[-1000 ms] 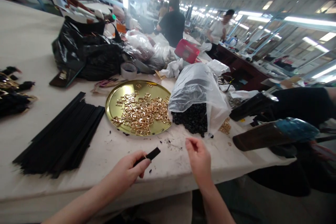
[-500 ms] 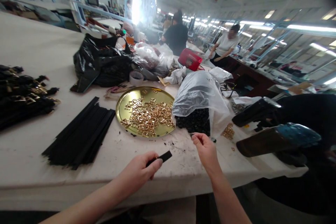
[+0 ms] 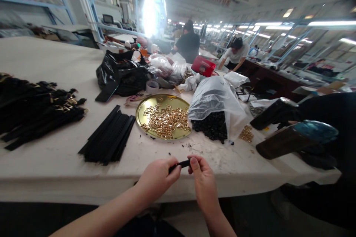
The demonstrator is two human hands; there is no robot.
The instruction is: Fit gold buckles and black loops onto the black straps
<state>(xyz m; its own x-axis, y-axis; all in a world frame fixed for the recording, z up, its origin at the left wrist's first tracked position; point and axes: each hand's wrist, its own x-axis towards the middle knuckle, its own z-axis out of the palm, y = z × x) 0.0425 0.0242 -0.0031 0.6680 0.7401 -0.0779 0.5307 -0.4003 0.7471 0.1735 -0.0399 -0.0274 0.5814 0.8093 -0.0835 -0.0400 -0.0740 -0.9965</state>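
Observation:
My left hand (image 3: pixel 158 176) is closed around a short-looking black strap (image 3: pixel 184 163), just above the table's front edge. At the strap's right end, my right hand (image 3: pixel 204 179) pinches with thumb and fingers; any small piece inside that pinch is hidden. Beyond the hands lies a round gold tray (image 3: pixel 141 109) with a heap of gold metal buckles (image 3: pixel 168 120). To its right, small black pieces (image 3: pixel 213 126) spill from a translucent plastic bag (image 3: pixel 207 94). A stack of flat black straps (image 3: pixel 108 139) rests left of the tray.
Black straps with gold buckles (image 3: pixel 41 109) are piled at the far left. Behind the tray are a black plastic bag (image 3: pixel 122 76), a tape roll (image 3: pixel 152 86) and a red container (image 3: pixel 203 66). Dark bottles (image 3: pixel 289 142) lie at the right. Other people stand farther back.
My right hand has come from the plastic bag's mouth, where it pinched something small and dark, to the strap's end. Both hands now meet at the strap. The view has shifted.

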